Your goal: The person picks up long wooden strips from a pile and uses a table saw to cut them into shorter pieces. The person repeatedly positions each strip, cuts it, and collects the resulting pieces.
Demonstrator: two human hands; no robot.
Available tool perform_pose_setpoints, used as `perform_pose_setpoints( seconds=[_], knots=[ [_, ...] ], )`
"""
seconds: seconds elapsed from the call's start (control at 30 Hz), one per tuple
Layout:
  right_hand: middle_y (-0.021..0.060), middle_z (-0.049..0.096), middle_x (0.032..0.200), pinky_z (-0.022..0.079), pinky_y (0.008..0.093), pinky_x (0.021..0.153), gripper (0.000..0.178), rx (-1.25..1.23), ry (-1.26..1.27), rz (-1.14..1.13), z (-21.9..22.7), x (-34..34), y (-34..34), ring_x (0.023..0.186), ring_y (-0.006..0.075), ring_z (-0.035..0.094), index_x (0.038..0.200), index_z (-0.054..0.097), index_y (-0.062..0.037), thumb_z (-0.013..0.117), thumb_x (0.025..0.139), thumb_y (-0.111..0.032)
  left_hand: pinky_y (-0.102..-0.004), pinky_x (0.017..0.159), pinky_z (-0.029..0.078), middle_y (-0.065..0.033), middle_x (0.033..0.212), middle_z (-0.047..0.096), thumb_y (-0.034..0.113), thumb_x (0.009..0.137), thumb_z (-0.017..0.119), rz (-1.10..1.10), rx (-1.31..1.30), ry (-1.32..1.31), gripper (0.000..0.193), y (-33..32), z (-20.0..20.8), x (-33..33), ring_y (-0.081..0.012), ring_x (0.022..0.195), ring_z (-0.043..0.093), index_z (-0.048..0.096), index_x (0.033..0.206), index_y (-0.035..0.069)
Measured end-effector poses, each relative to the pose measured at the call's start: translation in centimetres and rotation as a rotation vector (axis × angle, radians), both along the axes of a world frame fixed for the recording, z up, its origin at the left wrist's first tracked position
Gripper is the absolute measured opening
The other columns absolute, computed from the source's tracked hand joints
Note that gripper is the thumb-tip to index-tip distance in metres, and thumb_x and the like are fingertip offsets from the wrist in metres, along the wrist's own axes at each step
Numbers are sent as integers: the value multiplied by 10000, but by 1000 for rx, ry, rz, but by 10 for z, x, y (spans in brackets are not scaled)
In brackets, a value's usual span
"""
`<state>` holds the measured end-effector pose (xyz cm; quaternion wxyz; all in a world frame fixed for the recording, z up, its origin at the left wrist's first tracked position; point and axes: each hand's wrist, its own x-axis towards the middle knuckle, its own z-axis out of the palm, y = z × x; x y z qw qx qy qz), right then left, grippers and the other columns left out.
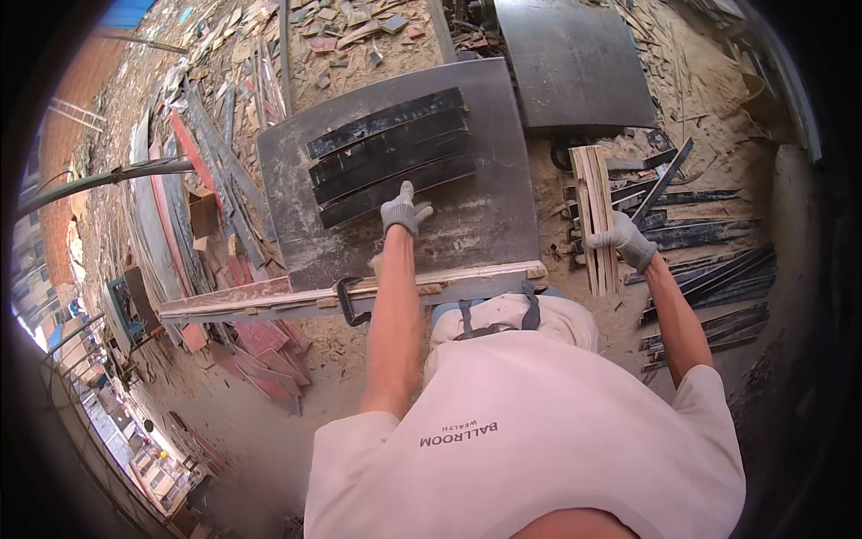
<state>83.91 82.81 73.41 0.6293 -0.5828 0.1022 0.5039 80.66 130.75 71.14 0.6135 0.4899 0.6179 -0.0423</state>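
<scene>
Clasps pale boards (593, 199) in right grip (625, 242) beyond counter's (503, 202) right edge; spreads left grip (405, 214) by black strips (392, 160), room rightward.

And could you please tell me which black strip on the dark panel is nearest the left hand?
The lowest black strip on the dark panel, as pictured: the left hand overlaps its near edge, while the other strips lie beyond it.

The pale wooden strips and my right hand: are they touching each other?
Touching. The head view shows the gloved right hand gripping the pale wooden strips, digits lying across them.
</scene>
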Motion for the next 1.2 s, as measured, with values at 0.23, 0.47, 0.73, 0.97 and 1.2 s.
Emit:
perform_pose_setpoints(
  seconds=[0.23,0.47,0.73,0.97,1.2],
  knots=[
    [37,696,948,585,310,760,536,119,56,-147,32,1,18,823,137,670,1131,676,9,926,720,-227,-324,633,649,-209,1205,712,491,989,690,-348,-58,181,672,-9,14,9,-300,974,758,540,1422,-1],
    [87,714,1020,609,314,765,489,166,104,-287,66,16,92,871,164,709,1177,653,20,882,777,-146,-390,931,602,-121,1294,666,447,902,824,-830,-365,-241,789,-192,81,-29,-217,1157,674,504,1481,16],
    [96,724,966,628,341,729,455,121,87,-418,62,8,135,814,179,726,1159,669,48,880,815,-162,-330,806,608,-79,1036,749,191,841,859,-997,-258,-190,457,-188,135,-33,-164,904,724,666,1213,7],
    [99,730,1060,597,303,810,543,98,-35,-278,89,8,126,891,152,713,1235,660,43,869,866,-296,-317,726,578,-67,989,726,150,833,841,-771,-528,-321,397,-174,163,-51,-150,827,694,676,1160,0],
    [76,770,1019,586,293,815,429,74,-47,-220,94,-15,138,892,139,726,1151,743,-7,879,853,-285,-324,793,600,-76,1083,723,163,837,831,-776,-463,-372,475,-174,146,-69,-168,916,708,649,1239,-13]
  ],
)
